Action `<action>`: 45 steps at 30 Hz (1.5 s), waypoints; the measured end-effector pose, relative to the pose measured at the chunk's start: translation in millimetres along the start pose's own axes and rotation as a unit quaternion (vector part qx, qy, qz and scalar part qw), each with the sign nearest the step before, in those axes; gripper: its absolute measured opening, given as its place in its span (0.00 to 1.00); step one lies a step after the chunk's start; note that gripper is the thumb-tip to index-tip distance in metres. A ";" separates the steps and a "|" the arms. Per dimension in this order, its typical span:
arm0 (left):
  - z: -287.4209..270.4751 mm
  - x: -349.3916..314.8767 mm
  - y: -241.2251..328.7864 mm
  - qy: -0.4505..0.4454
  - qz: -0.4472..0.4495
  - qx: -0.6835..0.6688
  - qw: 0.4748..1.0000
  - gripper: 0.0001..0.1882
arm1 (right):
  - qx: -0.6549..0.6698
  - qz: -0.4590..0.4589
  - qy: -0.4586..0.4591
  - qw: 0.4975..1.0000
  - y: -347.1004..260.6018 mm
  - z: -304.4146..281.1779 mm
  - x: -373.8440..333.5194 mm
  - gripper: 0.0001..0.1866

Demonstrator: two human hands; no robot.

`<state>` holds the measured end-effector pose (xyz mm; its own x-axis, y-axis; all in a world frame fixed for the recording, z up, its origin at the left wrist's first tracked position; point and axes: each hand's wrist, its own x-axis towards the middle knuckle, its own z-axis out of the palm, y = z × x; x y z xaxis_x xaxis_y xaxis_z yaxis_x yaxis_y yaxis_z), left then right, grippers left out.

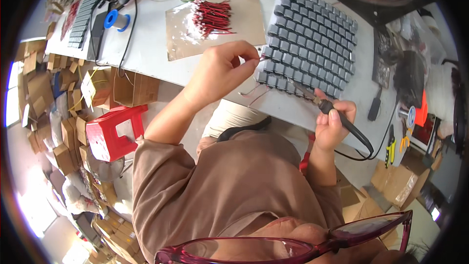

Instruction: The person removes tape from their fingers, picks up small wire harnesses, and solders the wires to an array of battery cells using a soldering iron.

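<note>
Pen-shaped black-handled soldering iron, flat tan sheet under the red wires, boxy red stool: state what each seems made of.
Soldering iron: black handle, dull, so probably plastic or rubber; slim shaft likely metal, given its greyish sheen.
Tan sheet: likely matte cardboard, from its plain brown face.
Red stool: apparently moulded plastic with some gloss, smooth and uniformly coloured.

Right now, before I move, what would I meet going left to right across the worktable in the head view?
Blue spool → bundle of red wires → grid of grey blocks → cutters with yellow-green and black handles → orange-handled tool.
</note>
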<state>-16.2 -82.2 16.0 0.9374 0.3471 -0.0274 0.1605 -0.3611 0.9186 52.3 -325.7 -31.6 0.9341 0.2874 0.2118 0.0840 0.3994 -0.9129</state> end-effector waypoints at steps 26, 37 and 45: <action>-31.6 49.7 -23.5 0.006 0.092 0.366 0.926 0.06 | -0.020 -0.005 -0.005 1.000 1.7 -2.5 1.3 0.08; -36.3 56.8 -17.2 -0.011 0.101 0.337 0.936 0.06 | -0.024 0.016 0.015 0.999 0.2 -3.5 -1.4 0.08; -45.0 59.7 -8.9 0.015 0.066 0.211 0.975 0.06 | -0.024 -0.003 0.004 1.000 2.8 -3.2 0.3 0.07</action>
<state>24.4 -19.3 24.0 0.9500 0.2969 0.0967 0.1585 -0.7254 0.6698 54.0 -327.3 -35.2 0.9363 0.2783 0.2145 0.1055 0.3596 -0.9271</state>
